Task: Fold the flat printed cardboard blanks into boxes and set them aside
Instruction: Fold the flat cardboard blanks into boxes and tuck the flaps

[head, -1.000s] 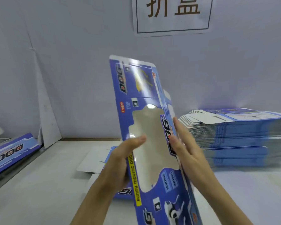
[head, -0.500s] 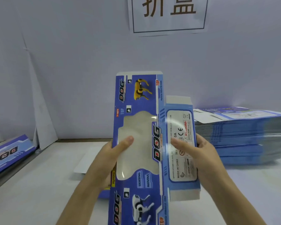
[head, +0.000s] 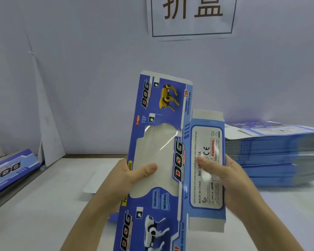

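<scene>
A person is holding a blue printed cardboard blank point(head: 163, 98) upright in the air in front of a pale wall point(head: 80, 69), with both forearms reaching up from the lower edge of the view.

The left hand point(head: 132, 175) is gripping the blank's left edge. Its thumb is lying flat across the clear plastic window point(head: 158, 147) and its fingers are curling out of sight behind the card. The right hand point(head: 225, 175) is pinching the paler side panel point(head: 205, 211) on the blank's right. Its thumb is pressing on the printed label and its fingers are wrapping round the panel's outer edge. Both grips are closed firmly on the card. The side panel is angling forward along its crease.

The blank's top edge is hanging free below a paper sign point(head: 192, 17) on the wall, with open air all round its upper half. Its bottom edge is running out of view.

To the right of the blank, a tall stack of flat blanks point(head: 272, 153) is sitting on the white bench point(head: 43, 205), close behind the right wrist. To the blank's left, bare bench is stretching out to a blue box point(head: 9, 169) lying at the far edge. A white sheet point(head: 92, 182) is lying on the bench just behind the left hand.
</scene>
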A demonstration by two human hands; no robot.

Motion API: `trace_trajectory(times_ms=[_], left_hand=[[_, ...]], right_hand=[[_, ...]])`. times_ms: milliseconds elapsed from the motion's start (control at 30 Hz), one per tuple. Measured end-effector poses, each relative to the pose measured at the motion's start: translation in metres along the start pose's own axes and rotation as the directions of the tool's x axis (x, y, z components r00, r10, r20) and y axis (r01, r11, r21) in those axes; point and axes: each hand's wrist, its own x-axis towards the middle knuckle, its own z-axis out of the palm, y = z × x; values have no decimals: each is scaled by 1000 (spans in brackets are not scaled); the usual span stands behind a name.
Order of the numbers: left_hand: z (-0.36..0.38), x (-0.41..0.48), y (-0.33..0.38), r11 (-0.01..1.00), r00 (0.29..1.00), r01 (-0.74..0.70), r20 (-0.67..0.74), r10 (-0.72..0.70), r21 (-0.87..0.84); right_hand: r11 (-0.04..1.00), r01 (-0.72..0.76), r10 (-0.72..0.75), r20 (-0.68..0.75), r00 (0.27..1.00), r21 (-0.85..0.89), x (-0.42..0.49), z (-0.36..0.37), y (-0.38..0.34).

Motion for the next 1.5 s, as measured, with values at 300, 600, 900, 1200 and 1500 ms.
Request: trace_trajectory(times_ms=[300,600,900,1200,1500], left_hand=[[2,1,0,1000,1000,-11,-7,11,-17],[4,2,-1,998,999,-54,-5,54,-42],[2,2,-1,998,1000,-31,-2,31,-51],[-31,2,5,977,986,156,76,-146,-144],[-16,7,4,998,995,3,98,4,-66]], right_hand=[[997,61,-62,-36,997,-37,-3,4,-1],[992,85,-89,-43,995,-93,-6,4,-6],[989,123,-127,-51,991,-83,-7,3,-10],[782,326,-357,47,933,-531,-7,3,-7],[778,338,-54,480,876,-529,-2,-7,13]])
